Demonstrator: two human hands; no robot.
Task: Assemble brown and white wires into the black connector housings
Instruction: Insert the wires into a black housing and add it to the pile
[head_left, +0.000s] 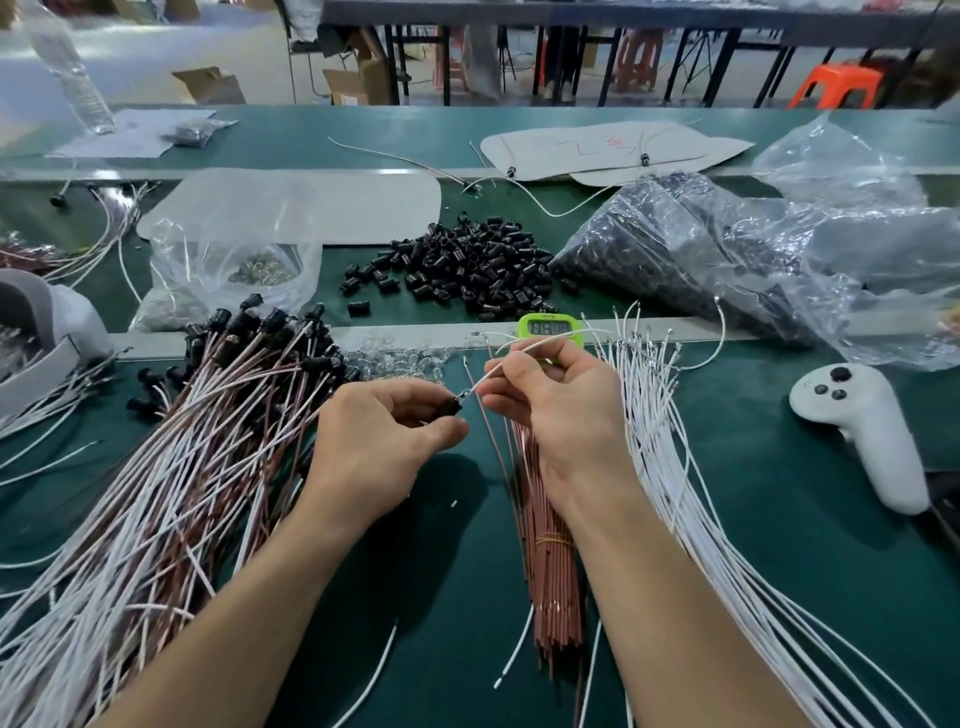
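Left hand (384, 431): grip pinches black housing (451, 407).
Right hand (550, 410): grip pinches white wire (477, 383).
Wire: slants down-left, tip at housing.

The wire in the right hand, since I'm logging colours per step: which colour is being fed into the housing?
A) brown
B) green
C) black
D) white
D: the right hand pinches a white wire, its tip at the black connector housing held by the left hand.
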